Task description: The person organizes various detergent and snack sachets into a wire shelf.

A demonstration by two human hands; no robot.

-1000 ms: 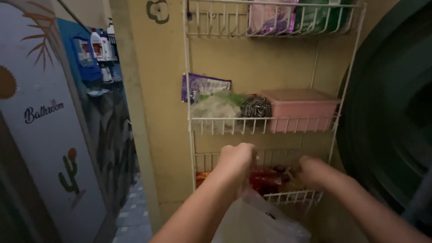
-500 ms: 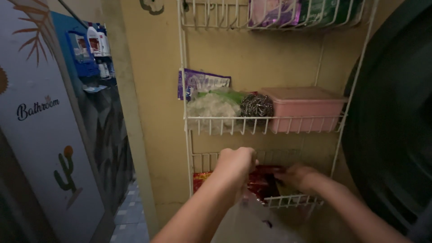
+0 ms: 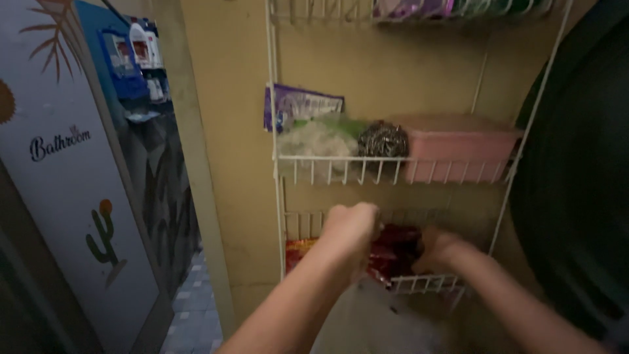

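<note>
My left hand [image 3: 350, 226] is closed in front of the lower shelf of a white wire rack [image 3: 393, 160] on a yellow wall. It grips the top of a translucent plastic bag [image 3: 377, 321] that hangs below. My right hand [image 3: 438, 249] reaches into the lower shelf and is closed on a dark red packet [image 3: 393, 249]. More red and orange packets [image 3: 298, 252] lie at the shelf's left end.
The middle shelf holds a pink lidded box [image 3: 455, 147], a steel scourer [image 3: 383, 139], pale mesh sponges [image 3: 314, 141] and a purple packet [image 3: 298, 108]. A decorated door [image 3: 59, 183] stands left; blue shelving with bottles [image 3: 134, 62] beyond it. A dark round object [image 3: 576, 177] fills the right.
My right hand has moved left and deeper into the lower shelf and closed on the red packet. The view has shifted down a little; my left hand stays on the bag.
</note>
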